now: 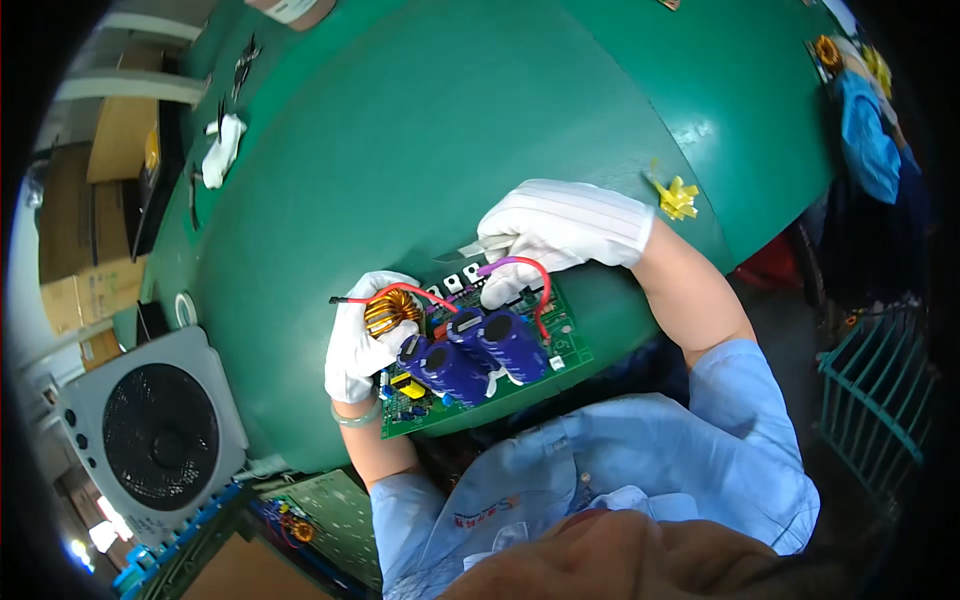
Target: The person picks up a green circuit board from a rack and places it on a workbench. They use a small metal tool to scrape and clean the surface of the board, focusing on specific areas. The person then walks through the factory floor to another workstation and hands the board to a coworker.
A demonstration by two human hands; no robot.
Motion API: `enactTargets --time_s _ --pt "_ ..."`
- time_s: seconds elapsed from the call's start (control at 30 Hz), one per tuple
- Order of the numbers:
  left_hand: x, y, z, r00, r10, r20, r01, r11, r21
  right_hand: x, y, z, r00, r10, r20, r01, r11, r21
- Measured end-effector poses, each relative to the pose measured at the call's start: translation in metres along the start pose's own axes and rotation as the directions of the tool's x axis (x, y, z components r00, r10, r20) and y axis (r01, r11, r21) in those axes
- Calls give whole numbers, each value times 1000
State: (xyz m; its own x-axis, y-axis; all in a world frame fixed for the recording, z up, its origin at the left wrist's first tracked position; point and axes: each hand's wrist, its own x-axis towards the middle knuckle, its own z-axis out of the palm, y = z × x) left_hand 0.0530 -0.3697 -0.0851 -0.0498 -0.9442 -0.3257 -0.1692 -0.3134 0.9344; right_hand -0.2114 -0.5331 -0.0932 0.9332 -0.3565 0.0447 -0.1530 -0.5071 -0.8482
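Note:
A green circuit board (560, 376) is held tilted in front of me, near the table's front edge. Several large blue-purple capacitors (512, 347) stand on its near side, and a copper-wound ring coil (392, 313) sits at its left. My left hand (358, 345), in a white glove, is closed on the board's left end, around the coil. In its white glove, my right hand (560, 228) pinches a slim pointed metal tool (486, 247) above the far edge. Some of its fingers reach down beside the red and purple wire (541, 280). A second red wire (380, 296) ends loose over the coil.
Crumpled yellow tape (677, 198) lies right of my right hand. Far left on the green table (400, 130) are pliers (243, 68) and a white glove or cloth (222, 152). A grey fan (160, 437) stands at the left. Another person's blue sleeve (868, 135) shows far right.

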Motion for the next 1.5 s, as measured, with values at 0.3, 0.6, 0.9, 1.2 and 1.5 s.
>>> enactTargets --time_s 0.3,0.6,0.9,1.2,1.5 --pt "3 5 5 999 -33 -3 33 996 -85 3 -9 -14 983 122 139 -133 988 79" --pt "1 3 6 1000 -16 -15 14 991 -134 -15 -15 -28 956 63 285 -98 989 112" --pt "1 0 18 944 244 -222 -215 966 145 0 -16 -44 936 341 -87 -295 897 329" --pt "17 7 27 838 532 -120 -345 688 639 8 -24 -40 874 460 -158 -378 846 376" --pt "19 8 22 813 576 -80 -392 644 657 2 -19 -18 981 192 34 -191 981 -36"
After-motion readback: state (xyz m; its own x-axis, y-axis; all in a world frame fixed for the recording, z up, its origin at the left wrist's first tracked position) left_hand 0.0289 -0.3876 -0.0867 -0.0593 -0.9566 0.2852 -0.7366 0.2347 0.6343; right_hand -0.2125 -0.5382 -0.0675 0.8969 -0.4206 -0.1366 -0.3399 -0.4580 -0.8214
